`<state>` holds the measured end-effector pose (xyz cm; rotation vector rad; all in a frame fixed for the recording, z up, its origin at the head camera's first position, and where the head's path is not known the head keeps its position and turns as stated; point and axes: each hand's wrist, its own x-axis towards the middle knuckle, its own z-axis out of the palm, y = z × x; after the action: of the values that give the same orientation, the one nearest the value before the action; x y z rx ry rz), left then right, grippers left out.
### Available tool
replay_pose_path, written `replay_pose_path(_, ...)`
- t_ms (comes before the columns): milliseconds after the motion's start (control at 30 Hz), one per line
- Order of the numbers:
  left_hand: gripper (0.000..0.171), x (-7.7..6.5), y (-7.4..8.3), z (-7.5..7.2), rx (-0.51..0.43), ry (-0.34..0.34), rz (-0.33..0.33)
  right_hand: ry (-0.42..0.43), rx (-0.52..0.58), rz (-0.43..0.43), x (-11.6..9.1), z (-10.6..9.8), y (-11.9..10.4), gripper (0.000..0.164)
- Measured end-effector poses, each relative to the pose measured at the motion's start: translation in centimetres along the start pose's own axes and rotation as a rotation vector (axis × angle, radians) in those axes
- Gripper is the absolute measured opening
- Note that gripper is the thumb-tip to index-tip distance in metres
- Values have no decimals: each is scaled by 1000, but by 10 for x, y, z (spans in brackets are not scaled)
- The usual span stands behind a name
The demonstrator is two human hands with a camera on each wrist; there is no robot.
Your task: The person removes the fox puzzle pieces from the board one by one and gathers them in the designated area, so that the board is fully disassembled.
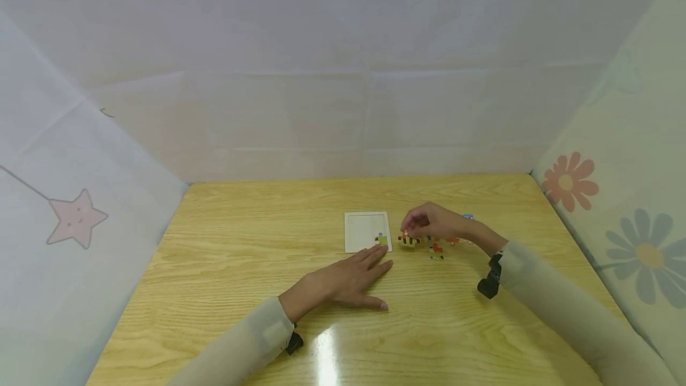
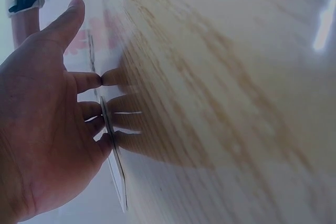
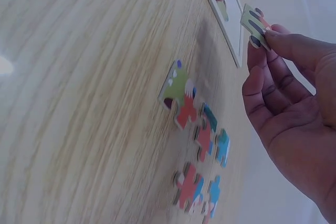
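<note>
A white square puzzle tray lies on the table, with one green puzzle piece in its near right corner. My left hand rests with fingers spread at the tray's near edge, its fingertips touching the frame by that corner piece. To the right of the tray, my right hand pinches another puzzle piece between thumb and fingers, held above the table. That piece is green with dark stripes and a bit of red.
Several loose puzzle pieces in red, blue and green lie on the table under and beside the right hand. One green and red piece sits nearest the front. White cloth walls stand behind and at both sides of the wooden table.
</note>
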<state>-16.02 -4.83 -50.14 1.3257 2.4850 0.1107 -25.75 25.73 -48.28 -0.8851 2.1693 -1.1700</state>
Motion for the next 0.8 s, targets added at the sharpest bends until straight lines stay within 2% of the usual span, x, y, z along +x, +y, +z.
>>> replay_pose_path(167, 96, 0, 0, 0, -4, 1, 2, 7, 0, 15, -14, -3, 5, 17)
replay_pose_path(433, 96, 0, 0, 0, 14, 7, 5, 5, -18, -25, -39, -9, 14, 17)
replay_pose_path(800, 95, -1, 0, 0, 34, 6, 11, 35, -51, -18, -62, -16, 29, 18)
